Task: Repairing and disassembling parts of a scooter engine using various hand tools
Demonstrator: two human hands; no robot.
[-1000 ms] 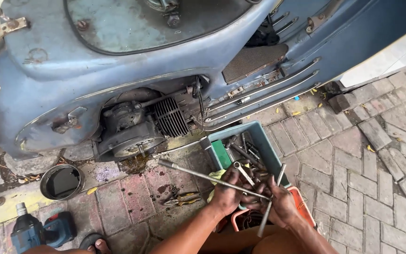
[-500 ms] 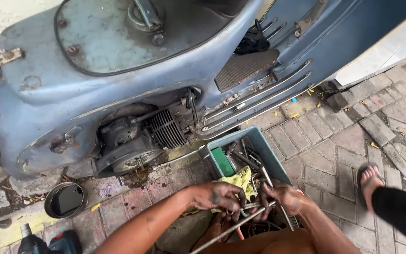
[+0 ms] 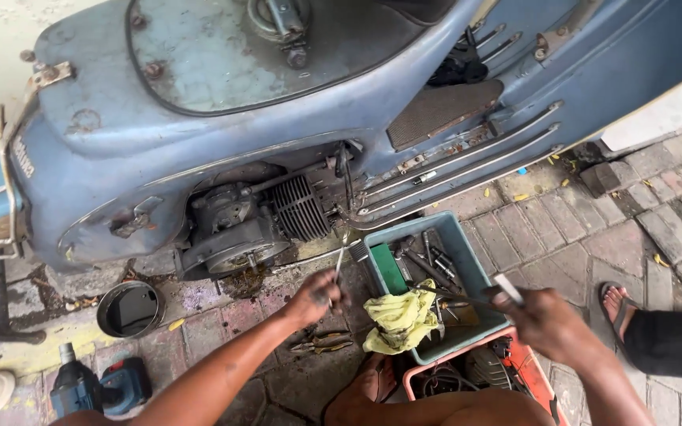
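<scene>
While a slim metal tool (image 3: pixel 339 267) is pinched upright in the closed fingers of the left hand (image 3: pixel 316 297), its tip is pointed toward the exposed engine (image 3: pixel 250 223) of the blue scooter (image 3: pixel 199 142), which is laid over on the brick paving (image 3: pixel 562 229). A long, thin rod-like tool (image 3: pixel 479 296) is clasped in the closed right hand (image 3: pixel 542 319), with a pale end showing above the knuckles and the shaft reaching back over the grey-blue tool tray (image 3: pixel 467 260). A crumpled yellow rag (image 3: pixel 400 319) is draped over the tray's near rim, and pliers (image 3: pixel 321 344) lie on the bricks just beside the left wrist.

For the step to be done well, the slim tool would best be kept in line with the part it is aimed at, since the grip is only a fingertip pinch and greasy skin could let it slip. The long tool is better held clear of the tray's contents so that nothing is snagged. A round black tin (image 3: pixel 128 309) and a blue cordless driver (image 3: pixel 92 386) sit well apart to the left; another person's sandalled foot (image 3: pixel 617 304) stands near the right hand.
</scene>
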